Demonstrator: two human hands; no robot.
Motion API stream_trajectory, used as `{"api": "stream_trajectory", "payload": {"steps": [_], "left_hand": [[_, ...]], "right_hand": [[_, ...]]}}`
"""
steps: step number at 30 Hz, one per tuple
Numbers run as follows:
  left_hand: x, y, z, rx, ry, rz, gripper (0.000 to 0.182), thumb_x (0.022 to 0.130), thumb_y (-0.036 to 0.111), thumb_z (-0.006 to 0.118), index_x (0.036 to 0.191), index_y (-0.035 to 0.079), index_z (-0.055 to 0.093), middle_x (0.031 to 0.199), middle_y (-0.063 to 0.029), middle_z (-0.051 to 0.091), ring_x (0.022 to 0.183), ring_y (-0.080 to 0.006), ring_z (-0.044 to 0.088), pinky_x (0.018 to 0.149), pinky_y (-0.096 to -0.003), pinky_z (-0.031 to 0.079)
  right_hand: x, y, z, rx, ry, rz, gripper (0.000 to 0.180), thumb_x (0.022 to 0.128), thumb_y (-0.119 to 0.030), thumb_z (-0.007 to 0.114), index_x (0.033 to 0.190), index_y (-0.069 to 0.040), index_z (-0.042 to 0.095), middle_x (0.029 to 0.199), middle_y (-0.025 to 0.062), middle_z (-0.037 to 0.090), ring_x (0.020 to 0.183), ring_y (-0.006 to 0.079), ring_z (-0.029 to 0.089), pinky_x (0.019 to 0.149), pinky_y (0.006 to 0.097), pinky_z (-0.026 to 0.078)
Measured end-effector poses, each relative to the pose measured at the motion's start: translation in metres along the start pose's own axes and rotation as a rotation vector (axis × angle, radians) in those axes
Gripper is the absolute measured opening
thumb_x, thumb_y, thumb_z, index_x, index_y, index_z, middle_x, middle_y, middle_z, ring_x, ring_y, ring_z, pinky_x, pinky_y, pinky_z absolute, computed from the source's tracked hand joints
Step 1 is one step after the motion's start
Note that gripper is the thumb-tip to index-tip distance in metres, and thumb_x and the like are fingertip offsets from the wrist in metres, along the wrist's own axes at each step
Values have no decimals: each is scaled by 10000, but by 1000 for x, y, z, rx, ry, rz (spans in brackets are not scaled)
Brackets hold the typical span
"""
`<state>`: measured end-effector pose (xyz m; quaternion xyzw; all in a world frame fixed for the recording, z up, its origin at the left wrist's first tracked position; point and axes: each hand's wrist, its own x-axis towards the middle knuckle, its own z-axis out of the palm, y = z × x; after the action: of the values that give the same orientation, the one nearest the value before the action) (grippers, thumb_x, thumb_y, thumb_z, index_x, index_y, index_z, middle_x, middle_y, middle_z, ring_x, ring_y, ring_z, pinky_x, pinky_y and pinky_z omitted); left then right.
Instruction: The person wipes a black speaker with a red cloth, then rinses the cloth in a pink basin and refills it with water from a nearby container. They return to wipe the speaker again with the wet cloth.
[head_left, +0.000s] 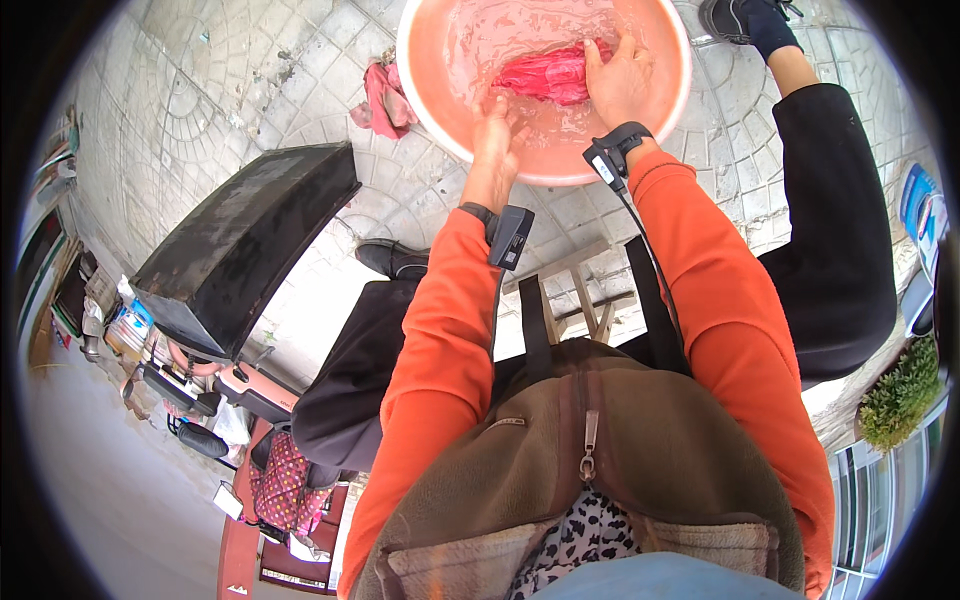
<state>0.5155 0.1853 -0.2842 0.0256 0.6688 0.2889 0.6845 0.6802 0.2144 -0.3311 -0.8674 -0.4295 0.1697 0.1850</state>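
Note:
A wide pink plastic basin (545, 180) with a pale rim holds water. In it, near the surface, lies a wet, bunched red cloth (546, 75). My right hand (621, 79) grips the cloth's right end, thumb on top; some of its fingers are hidden beneath. My left hand (495, 139) is just below the cloth's left end, its fingers apart at the water, holding nothing that I can see. Both wrists wear dark straps with small devices. Outside the basin, against its left side, a pinkish-red cloth (385, 103) lies crumpled on the paving.
A long black trough-like container (247, 232) stands to the left on patterned paving. A low wooden frame (585, 296) is between my legs. Further left are a pink-and-white case (259, 390) and a dotted fabric item (279, 476). A green plant (900, 397) grows at the right.

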Motion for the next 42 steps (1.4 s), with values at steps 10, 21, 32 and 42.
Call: {"api": "stream_trajectory", "payload": {"steps": [10, 21, 32, 42], "left_hand": [[43, 20, -34, -505, -640, -191, 466, 1049, 451, 332, 1004, 82, 614, 1023, -106, 645, 933, -252, 632, 796, -419, 553], [-3, 2, 1, 156, 5, 123, 394, 1054, 252, 434, 1435, 164, 384, 1359, -95, 547, 1221, -242, 551, 979, -433, 471], [35, 12, -5, -336, -340, -102, 447, 1057, 454, 353, 1188, 78, 555, 1142, -101, 627, 994, -235, 622, 859, -389, 538], [-3, -2, 3, 23, -21, 47, 370, 1049, 270, 424, 1390, 125, 442, 1385, -100, 504, 1223, -255, 515, 993, -446, 460]], "right_hand": [[-106, -99, -42, 381, -533, -130, 236, 915, -295, 595, 1031, -93, 636, 856, 197, 682, 839, 411, 661, 741, 531, 503], [9, -3, -9, 0, -1, -122, 408, 909, -373, 598, 1226, -123, 542, 1130, 241, 603, 1038, 419, 623, 833, 519, 495], [-103, -85, -35, 335, -492, -107, 221, 941, -272, 548, 1043, -78, 572, 892, 235, 666, 846, 461, 638, 718, 538, 484], [-15, -31, -24, -40, -159, -217, 479, 914, -446, 607, 1282, -141, 588, 1155, 233, 604, 1020, 387, 613, 838, 474, 512]]}}
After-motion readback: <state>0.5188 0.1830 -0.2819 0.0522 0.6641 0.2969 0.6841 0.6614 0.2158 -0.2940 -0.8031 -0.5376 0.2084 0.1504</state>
